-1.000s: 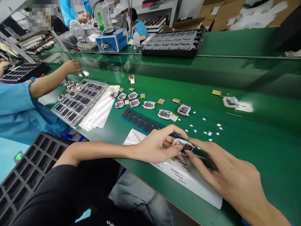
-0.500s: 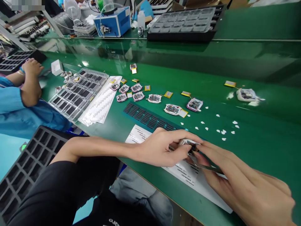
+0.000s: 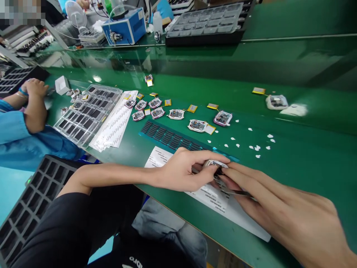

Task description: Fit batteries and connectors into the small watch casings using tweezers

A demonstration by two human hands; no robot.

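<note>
On the green tabletop (image 3: pixel 292 156), left hand (image 3: pixel 181 173) pinches a small device casing (image 3: pixel 216 164); right hand (image 3: pixel 279 208) grips tweezers (image 3: pixel 237 192), which might slip, scratching its board.

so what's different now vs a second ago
Little has changed: the left hand still pinches the small device over the paper sheet, and the right hand still works on it with tweezers. The co-worker's arm has drawn back from the clear tray.
</note>
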